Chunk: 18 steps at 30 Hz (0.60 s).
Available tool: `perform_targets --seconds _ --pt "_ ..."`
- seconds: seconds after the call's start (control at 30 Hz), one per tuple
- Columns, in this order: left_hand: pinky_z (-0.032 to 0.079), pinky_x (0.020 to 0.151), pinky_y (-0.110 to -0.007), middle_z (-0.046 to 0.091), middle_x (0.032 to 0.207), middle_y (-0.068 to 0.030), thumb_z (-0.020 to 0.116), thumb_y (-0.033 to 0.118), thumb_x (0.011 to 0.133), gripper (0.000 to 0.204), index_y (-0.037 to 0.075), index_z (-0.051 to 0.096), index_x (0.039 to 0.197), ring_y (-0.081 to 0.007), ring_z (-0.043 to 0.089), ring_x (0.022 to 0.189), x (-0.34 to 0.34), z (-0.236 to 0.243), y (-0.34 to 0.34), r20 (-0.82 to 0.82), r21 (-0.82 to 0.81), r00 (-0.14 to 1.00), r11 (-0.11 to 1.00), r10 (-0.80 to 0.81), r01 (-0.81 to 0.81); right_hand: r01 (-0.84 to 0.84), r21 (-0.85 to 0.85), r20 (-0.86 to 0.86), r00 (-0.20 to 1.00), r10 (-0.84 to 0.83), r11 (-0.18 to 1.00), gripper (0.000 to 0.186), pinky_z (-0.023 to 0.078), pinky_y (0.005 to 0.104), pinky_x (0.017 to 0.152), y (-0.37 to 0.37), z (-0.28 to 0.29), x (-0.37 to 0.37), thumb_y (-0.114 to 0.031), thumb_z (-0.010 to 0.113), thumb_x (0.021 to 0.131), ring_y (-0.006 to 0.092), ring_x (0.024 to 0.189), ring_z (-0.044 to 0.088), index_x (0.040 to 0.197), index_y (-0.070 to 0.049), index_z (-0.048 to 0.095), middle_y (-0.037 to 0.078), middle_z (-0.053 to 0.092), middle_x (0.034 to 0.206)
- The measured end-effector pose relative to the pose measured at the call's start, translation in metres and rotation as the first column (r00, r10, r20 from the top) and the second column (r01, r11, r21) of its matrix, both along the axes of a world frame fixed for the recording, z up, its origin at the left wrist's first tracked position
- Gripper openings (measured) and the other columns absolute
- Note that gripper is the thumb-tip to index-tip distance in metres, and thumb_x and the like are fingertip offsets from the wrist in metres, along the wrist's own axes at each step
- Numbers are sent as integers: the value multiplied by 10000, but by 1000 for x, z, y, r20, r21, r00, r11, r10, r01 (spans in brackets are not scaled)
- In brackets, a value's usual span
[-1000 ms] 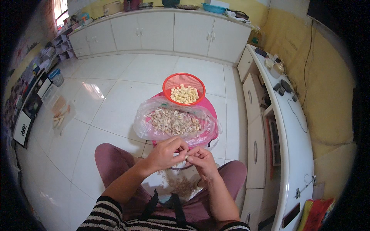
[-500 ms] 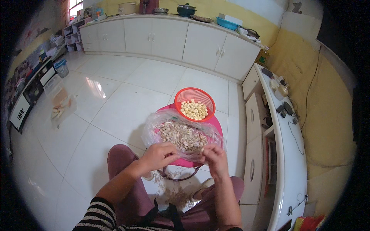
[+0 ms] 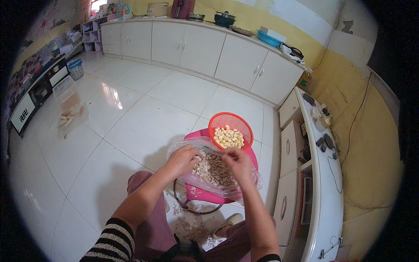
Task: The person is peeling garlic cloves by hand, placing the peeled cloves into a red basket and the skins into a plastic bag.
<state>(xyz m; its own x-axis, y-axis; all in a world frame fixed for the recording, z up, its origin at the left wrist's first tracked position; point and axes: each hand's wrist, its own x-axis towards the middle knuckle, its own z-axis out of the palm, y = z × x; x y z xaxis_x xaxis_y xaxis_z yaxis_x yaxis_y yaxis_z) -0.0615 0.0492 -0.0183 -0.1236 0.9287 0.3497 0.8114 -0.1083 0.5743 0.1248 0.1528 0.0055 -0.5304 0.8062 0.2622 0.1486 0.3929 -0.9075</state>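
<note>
A clear plastic bag (image 3: pixel 229 192) lies spread open on a pink stool (image 3: pixel 198 193), filled with garlic cloves and papery skins (image 3: pixel 214 170). My left hand (image 3: pixel 180 161) reaches over the bag's left side, its bent fingers down at the contents and the tips partly hidden. Above the bag's right half is my right hand (image 3: pixel 238 163), fingers curled together and slightly blurred; what they hold does not show. Just beyond the bag, a red mesh basket (image 3: pixel 243 123) on the stool's far edge contains pale peeled garlic cloves (image 3: pixel 228 137).
Skins (image 3: pixel 194 229) litter the tiles between my feet. To the right stands a white-topped cabinet (image 3: pixel 325 192) with cables on it. White cupboards (image 3: pixel 192 48) line the far wall. At left, a clear container (image 3: pixel 71 105) and a lined bin (image 3: pixel 75 70) are on the floor.
Both hands have moved from the bag's near edge forward over its contents. The view has shifted, so stool, bag and basket appear lower and further right.
</note>
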Motion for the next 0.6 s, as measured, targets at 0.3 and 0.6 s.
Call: perform_targets --seconds 0.3,0.6 --pt "474 610 -346 593 745 -131 601 172 742 190 83 604 909 -261 591 652 6 -7 1 100 -48 986 990 -130 135 -233 429 513 858 -23 873 148 463 422 689 -30 -4 -3 -91 581 691 354 742 563 826 -32 568 159 550 814" --pt "476 575 -313 606 679 -111 619 187 739 196 65 617 893 -209 595 590 5 -3 2 210 63 978 998 9 -23 -60 456 402 904 -145 888 180 467 431 656 -26 -4 15 -51 505 742 350 736 586 904 -66 583 175 598 846"
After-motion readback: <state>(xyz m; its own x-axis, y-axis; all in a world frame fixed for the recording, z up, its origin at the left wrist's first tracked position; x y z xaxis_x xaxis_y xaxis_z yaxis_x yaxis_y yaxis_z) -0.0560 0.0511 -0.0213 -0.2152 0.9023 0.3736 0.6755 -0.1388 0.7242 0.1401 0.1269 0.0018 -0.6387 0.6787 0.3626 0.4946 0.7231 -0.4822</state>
